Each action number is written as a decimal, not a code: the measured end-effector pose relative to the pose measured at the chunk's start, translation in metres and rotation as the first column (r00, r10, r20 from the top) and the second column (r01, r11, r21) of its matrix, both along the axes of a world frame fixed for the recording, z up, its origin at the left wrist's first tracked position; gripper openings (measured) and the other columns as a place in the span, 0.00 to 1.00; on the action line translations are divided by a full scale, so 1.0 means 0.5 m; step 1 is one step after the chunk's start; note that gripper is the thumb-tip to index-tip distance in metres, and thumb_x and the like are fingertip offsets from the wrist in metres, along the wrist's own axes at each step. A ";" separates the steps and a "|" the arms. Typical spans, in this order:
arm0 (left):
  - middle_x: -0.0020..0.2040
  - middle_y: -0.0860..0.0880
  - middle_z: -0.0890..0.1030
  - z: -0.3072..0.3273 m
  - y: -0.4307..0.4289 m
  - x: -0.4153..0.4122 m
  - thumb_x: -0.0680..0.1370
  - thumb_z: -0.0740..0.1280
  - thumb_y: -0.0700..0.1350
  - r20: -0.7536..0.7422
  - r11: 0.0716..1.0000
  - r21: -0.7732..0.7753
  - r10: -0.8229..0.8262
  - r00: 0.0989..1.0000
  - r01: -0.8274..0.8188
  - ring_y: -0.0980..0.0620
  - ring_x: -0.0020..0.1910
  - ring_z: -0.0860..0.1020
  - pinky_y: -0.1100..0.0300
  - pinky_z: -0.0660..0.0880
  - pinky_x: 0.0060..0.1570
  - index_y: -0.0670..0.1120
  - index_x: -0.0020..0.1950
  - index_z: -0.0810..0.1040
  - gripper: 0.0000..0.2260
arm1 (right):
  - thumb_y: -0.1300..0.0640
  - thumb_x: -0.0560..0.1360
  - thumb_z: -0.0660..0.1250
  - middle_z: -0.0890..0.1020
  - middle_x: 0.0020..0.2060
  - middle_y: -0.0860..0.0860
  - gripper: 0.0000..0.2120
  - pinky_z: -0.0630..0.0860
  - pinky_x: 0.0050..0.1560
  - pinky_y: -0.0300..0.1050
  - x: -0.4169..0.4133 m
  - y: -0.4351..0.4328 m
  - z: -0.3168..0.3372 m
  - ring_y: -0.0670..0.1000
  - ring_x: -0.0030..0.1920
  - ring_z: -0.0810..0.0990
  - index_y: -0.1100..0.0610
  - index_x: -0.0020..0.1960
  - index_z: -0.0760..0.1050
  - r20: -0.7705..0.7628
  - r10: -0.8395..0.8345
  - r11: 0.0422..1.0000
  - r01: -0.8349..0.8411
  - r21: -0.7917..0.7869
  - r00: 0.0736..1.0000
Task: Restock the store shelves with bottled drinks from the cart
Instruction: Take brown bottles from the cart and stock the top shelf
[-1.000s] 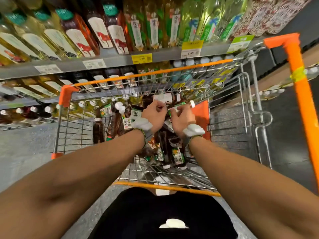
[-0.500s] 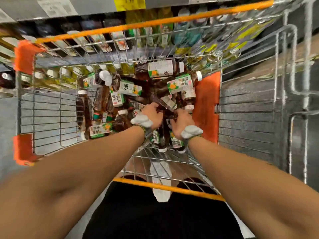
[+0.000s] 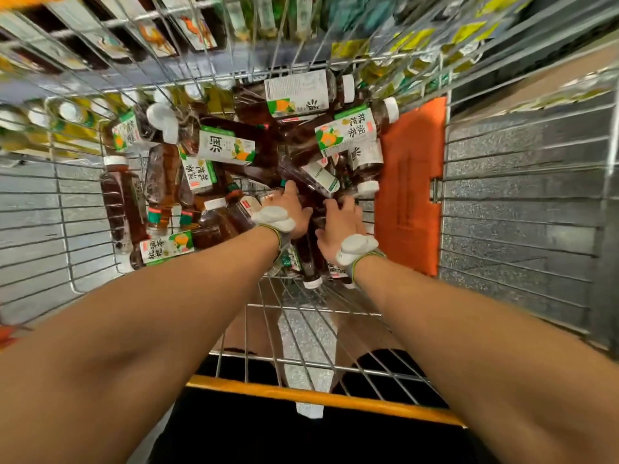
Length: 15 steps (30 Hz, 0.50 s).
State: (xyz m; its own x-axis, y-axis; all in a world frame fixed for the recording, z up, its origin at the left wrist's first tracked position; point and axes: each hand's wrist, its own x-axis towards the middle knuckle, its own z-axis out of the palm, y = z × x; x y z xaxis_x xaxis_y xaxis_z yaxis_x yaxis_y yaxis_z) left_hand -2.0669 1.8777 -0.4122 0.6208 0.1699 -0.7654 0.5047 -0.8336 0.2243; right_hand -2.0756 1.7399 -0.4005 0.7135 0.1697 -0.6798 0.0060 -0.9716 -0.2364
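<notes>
Both my hands are down inside a wire shopping cart (image 3: pixel 318 398) with an orange rim. A pile of dark tea bottles (image 3: pixel 227 147) with white caps and green-and-white labels lies jumbled on its floor. My left hand (image 3: pixel 288 211) reaches into the middle of the pile, fingers spread over a dark bottle. Just to its right, my right hand (image 3: pixel 341 221) lies with its thumb spread and its fingers on dark bottles. The fingertips of both hands are partly hidden among the bottles. Neither hand has lifted a bottle. Each wrist carries a white band.
An orange plastic flap (image 3: pixel 410 182) lines the cart's right wall. Through the far mesh I see blurred store shelves (image 3: pixel 187 25) stocked with bottles. Grey speckled floor (image 3: pixel 522 202) shows around and under the cart. My legs and dark shorts are at the near edge.
My head has tilted down and closer, so the shelves have left the view and the cart fills it. Both hands have sunk from above the pile deeper into the bottles.
</notes>
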 end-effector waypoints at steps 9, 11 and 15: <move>0.55 0.42 0.80 0.159 0.026 0.042 0.74 0.74 0.61 -0.095 0.993 -0.079 -0.095 0.991 0.088 0.40 0.52 0.79 0.46 0.77 0.54 0.50 0.65 0.66 0.28 | 0.46 0.70 0.73 0.68 0.62 0.60 0.21 0.75 0.55 0.55 0.007 -0.009 0.112 0.65 0.61 0.69 0.56 0.56 0.73 0.012 -0.020 0.999 0.020 -0.043 1.000; 0.61 0.41 0.78 0.221 0.017 0.060 0.75 0.74 0.60 -0.049 0.995 -0.047 -0.087 0.995 0.084 0.38 0.62 0.76 0.44 0.72 0.65 0.49 0.68 0.66 0.29 | 0.46 0.71 0.73 0.68 0.61 0.60 0.21 0.77 0.53 0.57 0.022 -0.009 0.157 0.64 0.60 0.69 0.56 0.57 0.72 0.039 -0.030 0.999 0.030 -0.013 0.999; 0.61 0.43 0.78 0.396 0.019 0.113 0.76 0.73 0.58 0.093 0.996 -0.008 -0.084 0.992 0.085 0.40 0.63 0.75 0.46 0.70 0.67 0.48 0.68 0.68 0.27 | 0.47 0.75 0.72 0.66 0.64 0.60 0.26 0.75 0.61 0.57 0.078 0.000 0.321 0.64 0.65 0.66 0.57 0.67 0.70 0.096 -0.038 0.999 0.038 0.009 0.995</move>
State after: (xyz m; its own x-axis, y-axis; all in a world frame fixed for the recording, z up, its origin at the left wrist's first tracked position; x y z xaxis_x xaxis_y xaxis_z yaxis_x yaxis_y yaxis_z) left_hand -2.0105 1.8871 -0.2143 0.7010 0.1051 -0.7054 0.4093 -0.8693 0.2772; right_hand -2.0367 1.7402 -0.2398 0.7814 0.1457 -0.6068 -0.0080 -0.9699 -0.2433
